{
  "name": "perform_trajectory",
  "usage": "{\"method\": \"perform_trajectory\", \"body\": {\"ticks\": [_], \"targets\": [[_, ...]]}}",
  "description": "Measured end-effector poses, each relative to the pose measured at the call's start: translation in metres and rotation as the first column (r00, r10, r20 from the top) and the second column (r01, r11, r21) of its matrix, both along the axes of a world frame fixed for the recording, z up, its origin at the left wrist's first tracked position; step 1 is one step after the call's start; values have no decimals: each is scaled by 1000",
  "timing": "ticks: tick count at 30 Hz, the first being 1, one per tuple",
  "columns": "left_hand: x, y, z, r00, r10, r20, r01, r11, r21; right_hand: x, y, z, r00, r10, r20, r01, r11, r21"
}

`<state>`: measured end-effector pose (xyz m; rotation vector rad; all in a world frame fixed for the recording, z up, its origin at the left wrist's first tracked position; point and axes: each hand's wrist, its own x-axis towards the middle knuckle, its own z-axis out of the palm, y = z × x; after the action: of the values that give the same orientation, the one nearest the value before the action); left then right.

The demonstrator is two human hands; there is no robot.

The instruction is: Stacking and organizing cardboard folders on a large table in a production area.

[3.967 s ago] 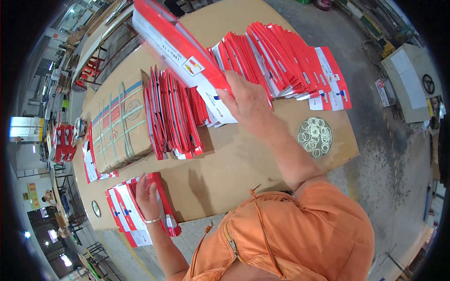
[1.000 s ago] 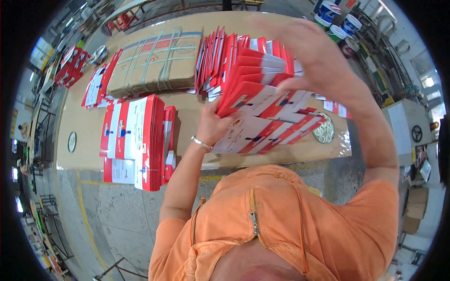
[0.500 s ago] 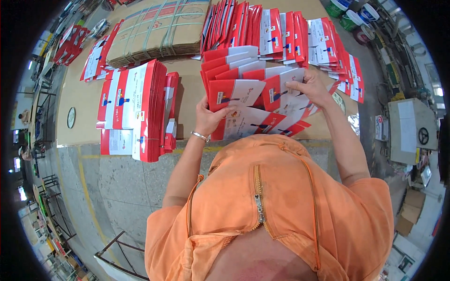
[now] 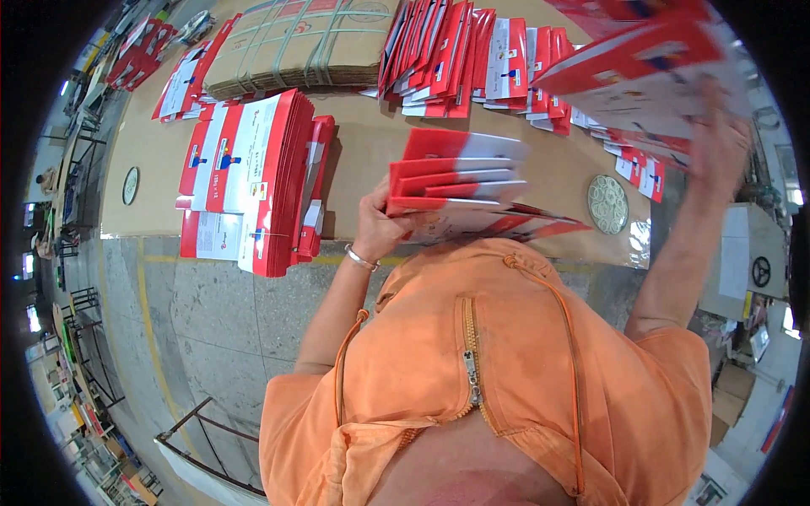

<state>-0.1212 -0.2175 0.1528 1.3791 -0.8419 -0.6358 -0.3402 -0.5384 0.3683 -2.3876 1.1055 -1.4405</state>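
Partway, by the look of the layout. Sorted: squared stack of red/white cartons [image 4: 240, 160], L of ctr, w/ what looks like a thin band near its lower end. Unsorted: loose cartons [image 4: 460, 72], upper ctr, leaning in a fanned row and running toward upper R. In work: L hand [image 4: 384, 221], ctr, is closed on the L edge of a fanned bunch [image 4: 460, 169], edges uneven, so not squared yet. R hand [image 4: 717, 139], upper R, seems to be gripping a blurred carton batch [image 4: 645, 72] held above the surface [image 4: 135, 219]; exact finger pos. can't tell. Dish of rings [image 4: 607, 204], R side, w/ plenty left in it. Strapped cardboard bundle [image 4: 299, 46], upper L, strapping intact; neither hand near it.
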Motion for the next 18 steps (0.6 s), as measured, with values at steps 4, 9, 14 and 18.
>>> {"method": "perform_trajectory", "body": {"ticks": [4, 9, 14, 18], "targets": [[-3, -21, 3, 972, 176, 157, -139, 966, -219, 77, 82, -77, 776, 558, 295, -629, 644, 435], [16, -31, 16, 975, 182, 128, -180, 983, -24, 99, 126, -116, 442, 509, 739, -858, -1, 514], [25, -31, 27, 971, -1, -240, 26, 994, 102, 97, 129, -105, 449, 480, 753, -808, -140, 572], [21, -38, 12, 989, 136, 54, -130, 987, -90, 104, 123, -104, 558, 462, 689, -733, -114, 670]]}}
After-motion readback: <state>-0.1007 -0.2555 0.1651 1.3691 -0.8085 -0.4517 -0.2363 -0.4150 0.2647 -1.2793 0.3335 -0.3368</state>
